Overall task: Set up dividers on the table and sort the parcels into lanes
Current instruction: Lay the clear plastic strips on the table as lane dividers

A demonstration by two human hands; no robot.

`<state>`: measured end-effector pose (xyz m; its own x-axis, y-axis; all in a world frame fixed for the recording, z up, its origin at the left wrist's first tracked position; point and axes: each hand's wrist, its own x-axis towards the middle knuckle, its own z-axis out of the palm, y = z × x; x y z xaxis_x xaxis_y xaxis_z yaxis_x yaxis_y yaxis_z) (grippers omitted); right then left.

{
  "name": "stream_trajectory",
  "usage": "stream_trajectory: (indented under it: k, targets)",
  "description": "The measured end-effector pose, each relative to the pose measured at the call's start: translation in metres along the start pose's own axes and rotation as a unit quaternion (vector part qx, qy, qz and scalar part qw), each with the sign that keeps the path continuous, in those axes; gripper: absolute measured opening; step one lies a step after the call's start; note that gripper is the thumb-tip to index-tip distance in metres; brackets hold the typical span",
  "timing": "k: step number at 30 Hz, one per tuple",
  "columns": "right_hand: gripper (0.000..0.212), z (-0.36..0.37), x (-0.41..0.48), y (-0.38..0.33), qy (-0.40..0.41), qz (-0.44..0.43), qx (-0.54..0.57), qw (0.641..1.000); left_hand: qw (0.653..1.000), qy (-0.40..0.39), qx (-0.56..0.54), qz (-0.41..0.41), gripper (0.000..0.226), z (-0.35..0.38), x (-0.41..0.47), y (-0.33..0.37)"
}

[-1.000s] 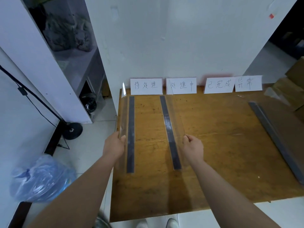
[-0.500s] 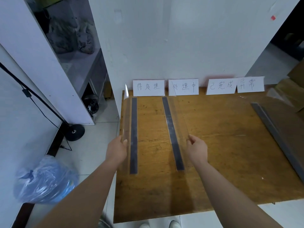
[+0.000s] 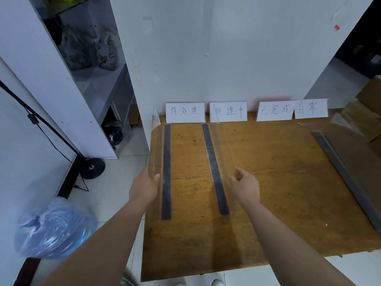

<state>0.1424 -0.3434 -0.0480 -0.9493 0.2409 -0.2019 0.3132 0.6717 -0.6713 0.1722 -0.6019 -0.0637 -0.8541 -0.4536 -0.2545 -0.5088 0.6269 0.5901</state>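
On the wooden table (image 3: 278, 193) two clear plastic dividers stand upright on dark base strips. The left divider (image 3: 156, 141) runs along the table's left edge; my left hand (image 3: 144, 185) grips its near top edge. The second divider (image 3: 221, 145) stands on its dark strip (image 3: 214, 168) further right; my right hand (image 3: 245, 185) pinches its near top edge. Several white paper labels (image 3: 227, 111) lean against the wall at the back. No parcels are in view.
A third dark strip with a clear divider (image 3: 338, 162) lies near the table's right edge. Cardboard boxes (image 3: 369, 112) sit at the far right. On the floor to the left are a blue plastic bag (image 3: 53, 230), a lamp stand base (image 3: 92, 168) and a white shelf unit (image 3: 68, 96).
Both hands keep their hold on the dividers. The view has shifted slightly; the right hand's divider seems tilted a little more to the right at its top.
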Motion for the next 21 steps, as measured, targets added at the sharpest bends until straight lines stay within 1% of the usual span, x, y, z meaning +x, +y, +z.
stream_trajectory:
  k: [5,9,12,16,20,21]
  targets:
    - [0.049,-0.0004,0.0002,-0.0005,-0.006,0.009,-0.009,1.000,1.000,-0.003,0.020,-0.021,0.046,-0.0014,0.0047,-0.0022]
    - [0.042,-0.0019,-0.0009,-0.0020,-0.008,-0.002,-0.014,1.000,1.000,-0.006,0.024,-0.019,0.045,-0.0034,0.0039,-0.0023]
    - [0.043,-0.0012,-0.0006,-0.0022,-0.005,-0.005,-0.018,1.000,1.000,-0.002,0.014,-0.015,0.043,-0.0044,0.0039,-0.0040]
    - [0.040,0.0008,-0.0003,-0.0021,0.003,-0.012,-0.027,1.000,0.999,0.009,0.006,0.030,0.032,-0.0044,0.0010,-0.0010]
    - [0.046,0.0017,0.0010,-0.0015,0.002,-0.005,-0.025,1.000,0.997,-0.004,0.011,0.071,0.011,0.0024,-0.0001,0.0037]
    - [0.047,0.0019,0.0019,-0.0007,0.000,-0.005,-0.024,1.000,0.997,-0.003,0.008,0.076,0.010,0.0037,0.0001,0.0046]
